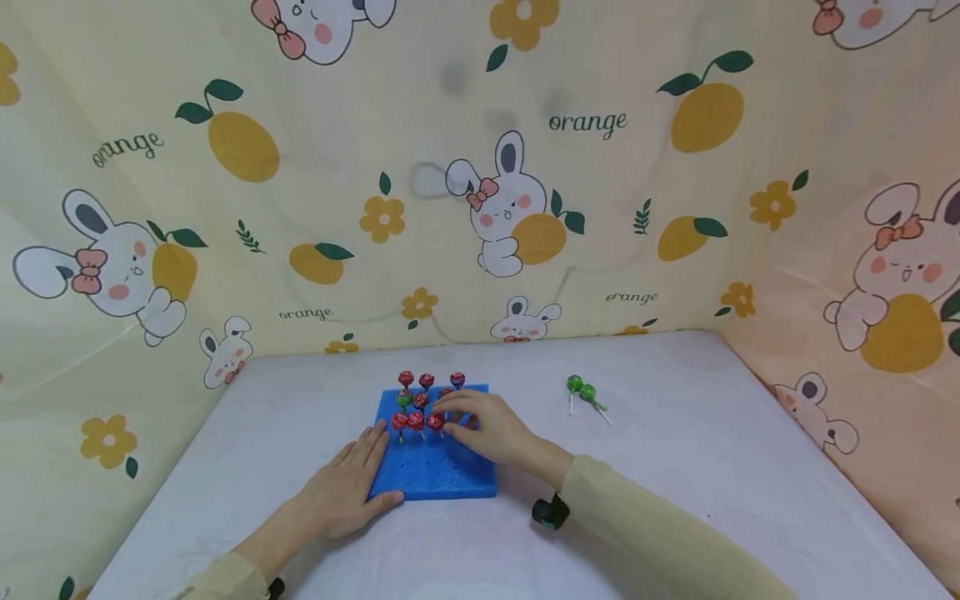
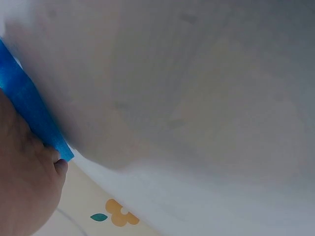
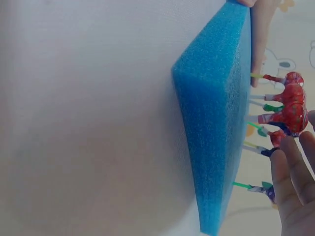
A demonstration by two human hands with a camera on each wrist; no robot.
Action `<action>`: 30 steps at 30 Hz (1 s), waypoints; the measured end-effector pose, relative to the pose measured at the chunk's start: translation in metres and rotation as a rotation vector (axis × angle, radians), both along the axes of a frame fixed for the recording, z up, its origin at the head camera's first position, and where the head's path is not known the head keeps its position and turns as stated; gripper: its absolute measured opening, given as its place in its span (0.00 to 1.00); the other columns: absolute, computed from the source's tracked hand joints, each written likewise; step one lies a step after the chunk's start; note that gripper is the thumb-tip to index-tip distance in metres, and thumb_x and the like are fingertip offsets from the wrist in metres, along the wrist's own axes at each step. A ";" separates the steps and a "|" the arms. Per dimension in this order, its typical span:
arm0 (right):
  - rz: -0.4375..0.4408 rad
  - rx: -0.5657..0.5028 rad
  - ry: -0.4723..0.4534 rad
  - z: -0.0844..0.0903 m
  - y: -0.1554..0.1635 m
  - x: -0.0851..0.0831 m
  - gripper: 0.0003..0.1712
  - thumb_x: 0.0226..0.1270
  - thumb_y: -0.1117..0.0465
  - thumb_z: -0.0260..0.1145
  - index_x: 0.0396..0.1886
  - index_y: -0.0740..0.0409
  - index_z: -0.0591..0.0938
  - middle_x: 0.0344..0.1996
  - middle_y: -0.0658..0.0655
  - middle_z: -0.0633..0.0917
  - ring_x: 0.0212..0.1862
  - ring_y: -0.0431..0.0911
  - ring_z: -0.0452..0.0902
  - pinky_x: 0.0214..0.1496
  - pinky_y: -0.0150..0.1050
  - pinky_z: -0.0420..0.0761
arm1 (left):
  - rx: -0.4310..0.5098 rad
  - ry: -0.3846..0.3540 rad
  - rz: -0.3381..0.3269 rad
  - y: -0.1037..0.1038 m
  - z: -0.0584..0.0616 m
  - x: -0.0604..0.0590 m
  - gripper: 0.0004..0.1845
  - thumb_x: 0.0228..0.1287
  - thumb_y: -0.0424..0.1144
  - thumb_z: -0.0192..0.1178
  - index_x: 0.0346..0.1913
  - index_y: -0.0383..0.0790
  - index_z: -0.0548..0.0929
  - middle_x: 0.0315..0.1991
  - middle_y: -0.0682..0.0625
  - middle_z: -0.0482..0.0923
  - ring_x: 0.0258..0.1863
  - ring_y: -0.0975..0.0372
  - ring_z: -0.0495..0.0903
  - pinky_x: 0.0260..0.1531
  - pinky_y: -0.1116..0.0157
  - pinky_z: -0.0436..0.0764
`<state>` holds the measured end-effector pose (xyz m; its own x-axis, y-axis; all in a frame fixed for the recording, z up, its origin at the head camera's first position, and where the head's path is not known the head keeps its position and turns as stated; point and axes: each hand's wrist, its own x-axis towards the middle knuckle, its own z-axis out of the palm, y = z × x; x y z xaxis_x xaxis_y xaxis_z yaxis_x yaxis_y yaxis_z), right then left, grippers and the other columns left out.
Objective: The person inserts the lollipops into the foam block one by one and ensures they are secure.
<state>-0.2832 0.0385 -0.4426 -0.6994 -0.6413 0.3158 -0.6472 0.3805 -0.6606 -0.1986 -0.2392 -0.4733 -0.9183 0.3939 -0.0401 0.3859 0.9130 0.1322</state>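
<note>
Blue foam block (image 1: 435,462) flat on the white counter (image 1: 675,467), several red lollipops (image 1: 417,421) and a green one standing upright in its far half. Left hand (image 1: 348,492) pressed flat along the block's left edge, fingers (image 1: 371,446) straight and close together, thumb at the near left corner. Right hand (image 1: 487,427) over the block's far right part, fingers (image 1: 453,408) curled round a red lollipop stuck in the foam. Two green lollipops (image 1: 585,393) lying loose on the counter, well right of the block.

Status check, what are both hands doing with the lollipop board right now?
Left hand flat, steadying blue foam block. Right hand fingers at a red lollipop standing in it. Two green lollipops lie apart, right side.
</note>
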 end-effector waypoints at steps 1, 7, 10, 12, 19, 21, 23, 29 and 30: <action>-0.005 0.000 0.006 0.000 0.001 0.000 0.17 0.76 0.63 0.68 0.62 0.53 0.85 0.64 0.51 0.83 0.50 0.40 0.83 0.49 0.30 0.84 | 0.003 -0.003 0.002 0.000 0.000 0.000 0.54 0.73 0.72 0.49 0.81 0.28 0.54 0.83 0.34 0.46 0.81 0.39 0.50 0.77 0.40 0.57; -0.026 -0.043 0.025 0.001 0.013 0.000 0.15 0.74 0.64 0.69 0.58 0.54 0.87 0.60 0.51 0.85 0.49 0.41 0.83 0.48 0.32 0.85 | 0.004 -0.012 0.007 0.001 0.003 0.002 0.54 0.73 0.71 0.49 0.81 0.27 0.54 0.83 0.33 0.46 0.81 0.38 0.50 0.76 0.39 0.57; -0.030 -0.079 0.033 0.002 0.021 -0.001 0.14 0.73 0.65 0.70 0.56 0.56 0.88 0.58 0.52 0.85 0.48 0.42 0.84 0.46 0.34 0.86 | -0.008 -0.025 0.013 0.002 0.006 0.002 0.54 0.74 0.71 0.48 0.81 0.28 0.53 0.83 0.33 0.45 0.82 0.39 0.48 0.77 0.40 0.56; -0.033 -0.102 0.045 0.001 0.027 -0.002 0.13 0.73 0.65 0.70 0.55 0.56 0.88 0.57 0.52 0.85 0.48 0.42 0.84 0.45 0.35 0.86 | -0.009 -0.030 0.016 0.003 0.008 0.002 0.54 0.73 0.72 0.47 0.82 0.28 0.52 0.84 0.34 0.44 0.82 0.39 0.48 0.78 0.41 0.56; -0.072 -0.133 0.092 -0.006 0.053 -0.008 0.14 0.70 0.68 0.71 0.54 0.58 0.88 0.56 0.55 0.86 0.46 0.44 0.85 0.43 0.34 0.87 | -0.008 -0.042 0.023 0.004 0.007 0.002 0.55 0.72 0.72 0.48 0.82 0.29 0.52 0.84 0.34 0.44 0.82 0.39 0.48 0.77 0.40 0.56; -0.094 -0.133 0.101 -0.008 0.061 -0.010 0.14 0.70 0.69 0.71 0.53 0.58 0.88 0.55 0.55 0.86 0.45 0.43 0.85 0.43 0.34 0.87 | -0.001 -0.045 0.024 0.003 0.006 0.002 0.55 0.72 0.72 0.49 0.82 0.29 0.52 0.84 0.34 0.44 0.82 0.39 0.48 0.77 0.39 0.56; -0.112 -0.134 0.108 -0.009 0.069 -0.011 0.14 0.69 0.70 0.71 0.52 0.59 0.88 0.55 0.55 0.86 0.44 0.44 0.85 0.42 0.34 0.87 | -0.006 -0.048 0.029 0.004 0.006 0.003 0.55 0.72 0.73 0.48 0.82 0.29 0.52 0.84 0.34 0.44 0.82 0.39 0.47 0.77 0.39 0.56; -0.179 -0.123 0.121 -0.011 0.093 -0.014 0.14 0.67 0.70 0.73 0.51 0.58 0.89 0.53 0.54 0.87 0.44 0.44 0.86 0.41 0.34 0.87 | -0.015 -0.034 0.028 0.003 0.006 0.003 0.55 0.72 0.74 0.45 0.82 0.29 0.51 0.84 0.35 0.43 0.82 0.40 0.47 0.78 0.41 0.55; -0.192 -0.118 0.122 -0.011 0.096 -0.014 0.14 0.67 0.70 0.73 0.51 0.57 0.89 0.53 0.54 0.87 0.43 0.43 0.86 0.41 0.34 0.87 | -0.015 -0.031 0.026 0.004 0.006 0.003 0.55 0.73 0.74 0.45 0.82 0.29 0.51 0.84 0.35 0.43 0.82 0.40 0.47 0.78 0.41 0.55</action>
